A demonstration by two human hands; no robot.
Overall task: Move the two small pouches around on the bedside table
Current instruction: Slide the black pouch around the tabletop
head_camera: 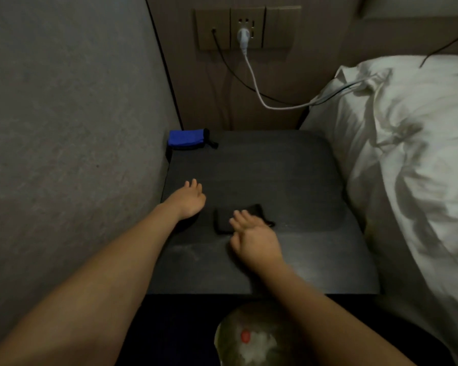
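A blue pouch with a black drawstring lies in the far left corner of the dark bedside table. A black pouch lies flat near the table's middle front. My right hand hovers over the black pouch's near right part, fingers apart, holding nothing. My left hand is open just left of the black pouch, above the table's left edge, well short of the blue pouch.
A grey wall runs along the left. A bed with a white pillow borders the right. A wall socket panel behind the table has a white plug and cables trailing toward the pillow.
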